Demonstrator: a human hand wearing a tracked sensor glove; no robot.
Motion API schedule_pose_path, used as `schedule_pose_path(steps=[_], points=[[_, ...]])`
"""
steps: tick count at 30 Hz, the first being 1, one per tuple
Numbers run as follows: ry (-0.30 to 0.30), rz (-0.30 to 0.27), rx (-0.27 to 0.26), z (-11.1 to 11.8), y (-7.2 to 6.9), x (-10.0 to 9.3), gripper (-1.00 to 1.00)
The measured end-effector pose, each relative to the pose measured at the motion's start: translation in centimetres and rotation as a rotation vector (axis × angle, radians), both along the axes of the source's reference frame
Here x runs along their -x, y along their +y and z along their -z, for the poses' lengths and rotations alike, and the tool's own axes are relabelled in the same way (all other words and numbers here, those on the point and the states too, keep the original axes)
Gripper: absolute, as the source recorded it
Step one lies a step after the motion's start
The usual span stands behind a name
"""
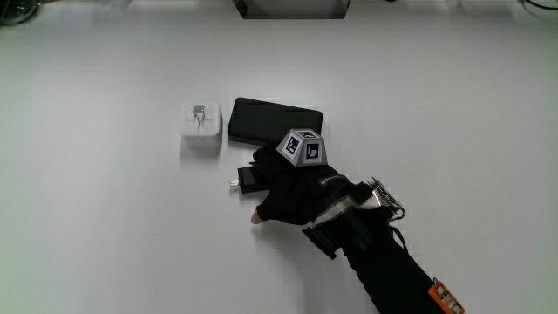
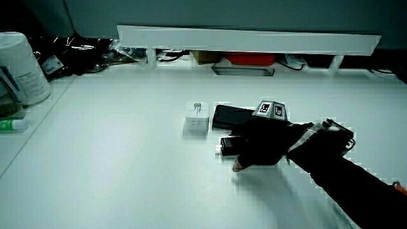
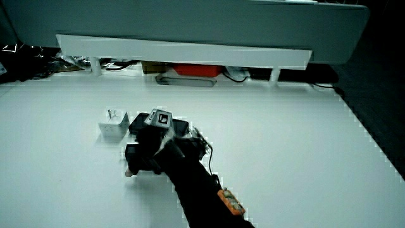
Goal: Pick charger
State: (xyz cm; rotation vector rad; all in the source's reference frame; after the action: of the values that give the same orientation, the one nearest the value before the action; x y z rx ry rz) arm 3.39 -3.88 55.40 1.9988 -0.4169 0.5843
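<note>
A small black charger block (image 1: 248,180) with a metal plug at its end lies on the white table (image 1: 105,227), nearer to the person than the flat black slab (image 1: 275,122). The hand (image 1: 292,187) lies over this block, fingers reaching across it, while the thumb tip (image 1: 258,218) stays apart from it. A white cube charger (image 1: 200,125) with prongs up stands beside the slab. Both side views show the hand (image 2: 264,146) (image 3: 155,149) on the block (image 2: 227,145) (image 3: 133,152), with the white cube (image 2: 196,118) (image 3: 114,125) close by.
A low white partition (image 2: 248,38) runs along the table's edge farthest from the person, with a red item (image 2: 249,59) and cables under it. A white container (image 2: 22,67) and a small tube (image 2: 13,125) stand at the table's side edge.
</note>
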Motion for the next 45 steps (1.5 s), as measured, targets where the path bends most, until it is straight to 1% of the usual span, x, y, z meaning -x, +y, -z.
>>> schedule_pose_path(steps=[1,2,3,6,7,8,11,12,15,16,18,21,22,24,26,28,29,30,32,33,35,36,37,38,39,40,41,43,45], points=[[0.009,-0.008,-0.014,-0.1,0.0,-0.1,0.0],[0.011,-0.006,-0.019,-0.3,-0.1,-0.1,0.05],[-0.003,-0.018,-0.039,0.1,-0.1,-0.1,0.1],[0.005,-0.017,-0.046,0.2,-0.1,0.0,0.24],[0.013,-0.02,-0.056,0.2,-0.2,0.0,0.29],[0.008,-0.018,-0.061,0.2,-0.2,0.0,0.33],[0.01,-0.031,-0.106,0.7,-0.2,0.0,0.48],[-0.002,-0.031,-0.119,0.8,-0.2,0.0,0.52],[0.008,-0.032,-0.144,0.8,-0.2,0.1,0.67],[0.02,-0.032,-0.142,0.7,-0.2,0.1,0.71],[0.017,-0.025,-0.141,0.8,-0.2,0.1,0.81],[0.004,-0.012,-0.159,1.0,-0.1,0.2,0.95],[0.004,-0.008,-0.156,1.0,0.0,0.2,1.0],[-0.004,-0.009,-0.175,1.1,0.0,0.2,1.0],[-0.006,0.0,-0.172,1.2,0.1,0.2,1.0],[-0.007,-0.004,-0.189,1.5,0.2,0.2,1.0],[-0.02,-0.002,-0.186,1.8,0.2,0.1,1.0],[-0.015,0.001,-0.19,1.7,0.1,0.0,1.0],[-0.041,-0.001,-0.194,2.5,0.0,-0.1,1.0],[-0.049,-0.008,-0.211,3.1,0.0,-0.2,1.0],[-0.059,-0.002,-0.215,3.8,-0.2,-0.4,1.0],[-0.06,-0.003,-0.226,4.3,-0.2,-0.6,1.0],[-0.076,0.002,-0.219,4.9,-0.3,-0.7,1.0],[-0.09,0.009,-0.224,5.5,-0.2,-0.9,1.0],[-0.079,0.006,-0.248,6.1,-0.3,-1.2,1.0],[-0.097,0.012,-0.234,6.6,-0.3,-1.4,1.0],[-0.099,0.015,-0.231,6.9,-0.3,-1.8,1.0],[-0.123,0.016,-0.248,8.5,-0.2,-2.4,1.0],[-0.119,0.017,-0.263,9.3,0.0,-3.2,1.0]])
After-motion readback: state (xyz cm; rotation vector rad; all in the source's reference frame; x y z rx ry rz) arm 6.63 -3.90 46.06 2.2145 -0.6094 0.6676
